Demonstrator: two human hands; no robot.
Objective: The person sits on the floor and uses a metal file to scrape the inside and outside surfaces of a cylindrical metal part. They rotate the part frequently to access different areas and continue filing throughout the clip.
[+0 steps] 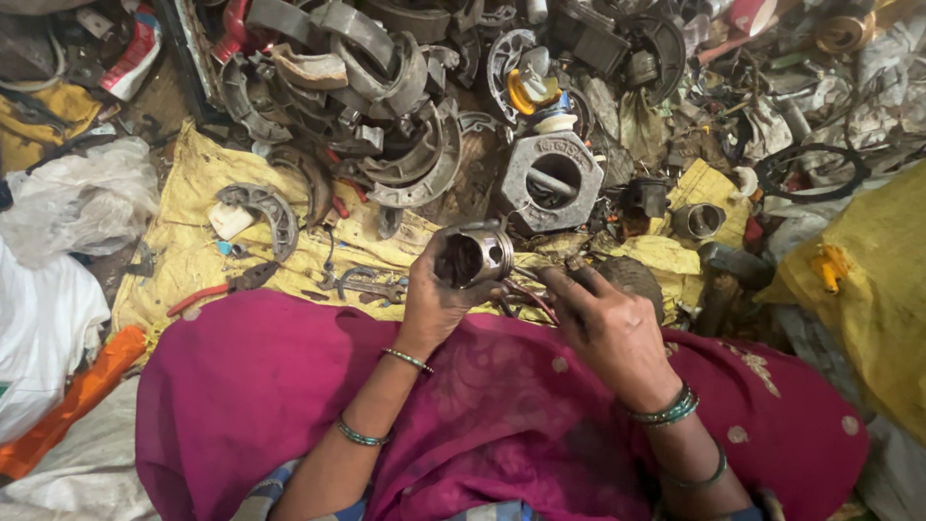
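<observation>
From the head camera, the left hand (436,297) grips a grimy, hollow metal piston (475,255) above the magenta cloth (289,386) on the lap, while the right hand (610,326) hangs loosely open just beside it, fingers pointing at it and holding nothing. Beyond lie one hexagonal cast cylinder block (552,180), several curved brake shoes (415,164) and red-handled pliers (220,287) on a stained yellow sack (193,251); the pile of scrap further back is too tangled to count.
</observation>
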